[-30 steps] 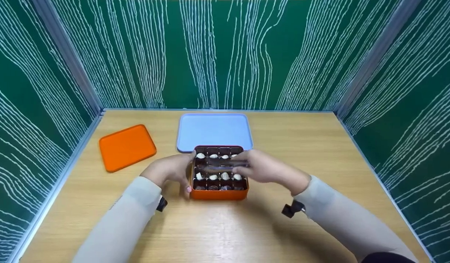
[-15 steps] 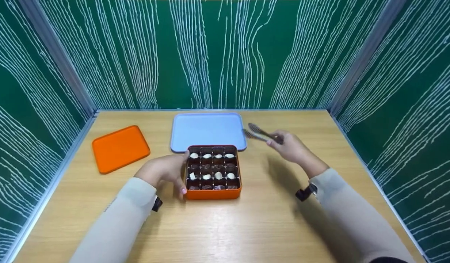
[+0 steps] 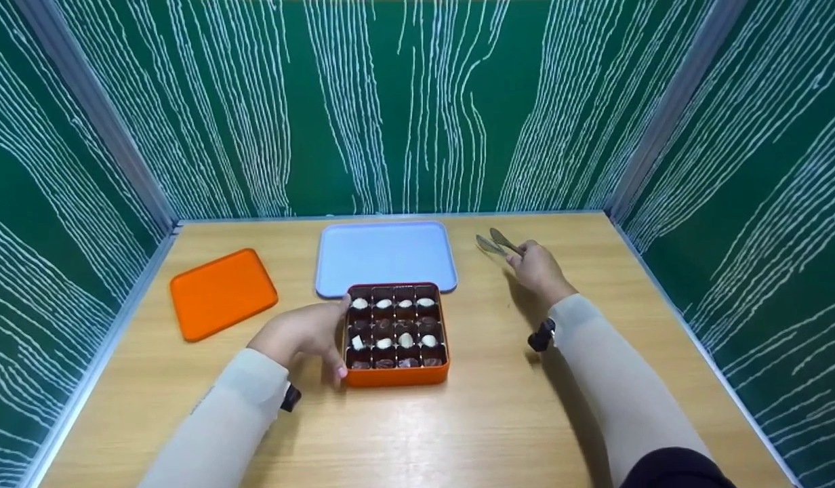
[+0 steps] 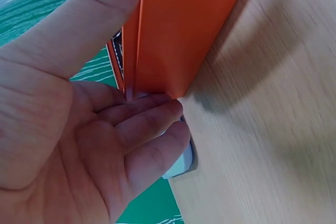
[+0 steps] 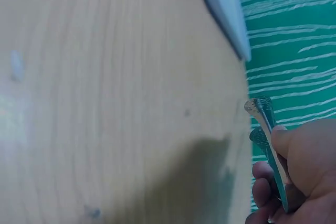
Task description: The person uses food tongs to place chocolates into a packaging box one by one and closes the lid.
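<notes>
An orange box of chocolates (image 3: pixel 397 379) sits at the middle of the table, its divided insert filled with rows of white and dark chocolates. My left hand (image 3: pixel 309 332) holds the box by its left side, thumb at the near corner and fingers at the far one. In the left wrist view, the fingers (image 4: pixel 152 124) bend against the end of the orange wall. To the right of the box, my right hand (image 3: pixel 541 271) grips small metal tongs (image 3: pixel 504 240). Their two tips stand apart with nothing between them, as the right wrist view of the tongs (image 5: pixel 270 145) also shows.
A light blue tray (image 3: pixel 385 257) lies behind the box, near the back wall. At the left is an orange lid (image 3: pixel 223 295), turned at an angle. Green walls with white lines (image 3: pixel 431 102) enclose the wooden table (image 3: pixel 417 434) at the back and sides.
My right hand has gone from over the chocolates to the table's back right, carrying the tongs, and has lowered a little. My left hand stays at the box.
</notes>
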{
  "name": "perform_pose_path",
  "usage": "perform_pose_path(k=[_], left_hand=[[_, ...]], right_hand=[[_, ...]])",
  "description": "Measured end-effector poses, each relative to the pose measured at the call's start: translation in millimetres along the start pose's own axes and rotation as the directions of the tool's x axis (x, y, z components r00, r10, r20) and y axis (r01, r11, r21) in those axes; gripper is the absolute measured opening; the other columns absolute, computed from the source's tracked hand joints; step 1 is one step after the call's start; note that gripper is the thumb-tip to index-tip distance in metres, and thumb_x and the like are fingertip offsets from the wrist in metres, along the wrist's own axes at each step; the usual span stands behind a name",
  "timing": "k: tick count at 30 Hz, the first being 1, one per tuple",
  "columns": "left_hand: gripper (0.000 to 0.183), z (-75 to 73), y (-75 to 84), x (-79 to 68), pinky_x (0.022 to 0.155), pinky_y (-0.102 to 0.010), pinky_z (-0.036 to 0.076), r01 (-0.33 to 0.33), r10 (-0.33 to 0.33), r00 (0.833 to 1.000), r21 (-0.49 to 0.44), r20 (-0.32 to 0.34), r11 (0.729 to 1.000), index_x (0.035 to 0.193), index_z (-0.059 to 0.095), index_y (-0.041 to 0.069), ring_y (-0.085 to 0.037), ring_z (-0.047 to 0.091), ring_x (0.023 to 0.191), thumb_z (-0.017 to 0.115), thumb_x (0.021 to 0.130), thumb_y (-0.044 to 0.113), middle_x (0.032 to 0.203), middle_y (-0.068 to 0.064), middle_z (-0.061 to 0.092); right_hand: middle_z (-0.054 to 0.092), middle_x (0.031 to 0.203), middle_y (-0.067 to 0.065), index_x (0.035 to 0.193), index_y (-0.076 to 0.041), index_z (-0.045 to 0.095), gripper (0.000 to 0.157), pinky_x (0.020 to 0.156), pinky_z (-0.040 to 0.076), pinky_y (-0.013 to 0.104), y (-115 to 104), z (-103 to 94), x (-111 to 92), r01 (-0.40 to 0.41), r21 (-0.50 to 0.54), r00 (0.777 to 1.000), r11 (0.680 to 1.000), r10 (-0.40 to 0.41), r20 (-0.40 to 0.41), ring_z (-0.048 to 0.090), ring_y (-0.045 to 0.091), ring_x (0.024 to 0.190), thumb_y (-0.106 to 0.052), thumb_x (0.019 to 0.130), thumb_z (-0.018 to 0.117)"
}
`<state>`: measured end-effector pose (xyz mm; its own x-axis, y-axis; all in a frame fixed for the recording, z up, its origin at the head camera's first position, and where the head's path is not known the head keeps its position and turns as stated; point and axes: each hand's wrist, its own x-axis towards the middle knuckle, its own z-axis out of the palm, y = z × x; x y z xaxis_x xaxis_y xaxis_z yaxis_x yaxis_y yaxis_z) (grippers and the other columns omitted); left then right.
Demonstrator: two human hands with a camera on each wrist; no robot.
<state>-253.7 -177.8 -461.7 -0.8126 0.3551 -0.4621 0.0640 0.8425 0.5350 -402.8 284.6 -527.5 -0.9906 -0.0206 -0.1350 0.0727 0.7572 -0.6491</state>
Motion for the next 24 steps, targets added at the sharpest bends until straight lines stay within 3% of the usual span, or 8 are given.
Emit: perform_pose_path(k=[2,6,11,15,18,21,24], left_hand=[[0.162,2.0,-0.1,-0.5,0.145,-0.062,0.015,-0.015,0.015,1.0,0.007,-0.002,1.0,0.182,-0.003,0.011,-0.041,0.026,0.175,0.11,0.067,0.022,0.189,-0.021,0.019],[0.162,3.2,-1.1,-0.1,0.146,-0.057,0.018,-0.038,0.038,0.999,0.03,-0.009,0.999,0.182,-0.004,0.008,-0.039,0.028,0.174,0.11,0.068,0.026,0.188,-0.023,0.02],[0.164,3.7,-2.1,-1.3,0.146,-0.059,0.015,-0.018,0.018,1.0,-0.011,-0.005,1.0,0.182,-0.005,0.01,-0.04,0.025,0.175,0.11,0.066,0.025,0.188,-0.022,0.019],[0.163,3.3,-2.7,-2.1,0.146,-0.06,0.012,-0.014,0.014,1.0,-0.044,-0.001,0.999,0.182,-0.005,0.012,-0.04,0.027,0.175,0.109,0.066,0.022,0.188,-0.022,0.021],[0.163,2.2,-3.6,-2.9,0.146,-0.06,0.01,-0.013,0.013,1.0,-0.069,-0.003,0.998,0.182,-0.005,0.013,-0.04,0.027,0.175,0.109,0.066,0.019,0.188,-0.023,0.022],[0.164,0.5,-6.1,-4.0,0.146,-0.062,0.009,-0.012,0.012,1.0,-0.073,-0.003,0.997,0.183,-0.005,0.014,-0.041,0.028,0.174,0.109,0.066,0.021,0.187,-0.023,0.023],[0.164,0.7,-7.3,-2.2,0.146,-0.062,0.011,-0.014,0.014,1.0,-0.048,-0.006,0.999,0.183,-0.005,0.015,-0.041,0.029,0.174,0.109,0.065,0.024,0.187,-0.023,0.024]], right_hand=[[0.065,0.145,0.032,0.158,0.008,0.048,0.055,0.118,0.056,0.064,5,1.9,1,-0.01,-0.025,1.0,1.0,0.01,0.008,0.065,0.046,0.131,-0.033,0.122,0.052],[0.067,0.135,0.031,0.15,0.009,0.054,0.051,0.109,0.058,0.063,11,4.4,-1,-0.006,-0.1,1.0,0.995,0.005,-0.013,0.067,0.044,0.119,-0.033,0.121,0.054],[0.064,0.129,0.027,0.137,0.007,0.064,0.043,0.105,0.058,0.062,11,8.5,1,-0.001,-0.196,0.999,0.981,-0.006,-0.036,0.063,0.041,0.112,-0.031,0.117,0.062],[0.062,0.128,0.025,0.135,0.007,0.066,0.04,0.104,0.057,0.062,8,10.1,2,-0.024,-0.224,0.999,0.974,0.014,-0.045,0.06,0.042,0.112,-0.028,0.115,0.064],[0.061,0.134,0.027,0.143,0.008,0.064,0.045,0.108,0.055,0.066,1,10.6,0,-0.018,-0.266,0.995,0.964,-0.008,-0.096,0.058,0.045,0.12,-0.026,0.113,0.067],[0.059,0.145,0.029,0.151,0.005,0.063,0.051,0.114,0.049,0.075,-16,12.1,-7,0.031,-0.315,0.985,0.949,-0.082,-0.152,0.054,0.051,0.135,-0.024,0.11,0.069],[0.054,0.168,0.025,0.161,-0.005,0.062,0.053,0.125,0.042,0.079,-39,16.3,-20,0.114,-0.307,0.976,0.945,-0.165,-0.145,0.049,0.053,0.152,-0.023,0.111,0.065]])
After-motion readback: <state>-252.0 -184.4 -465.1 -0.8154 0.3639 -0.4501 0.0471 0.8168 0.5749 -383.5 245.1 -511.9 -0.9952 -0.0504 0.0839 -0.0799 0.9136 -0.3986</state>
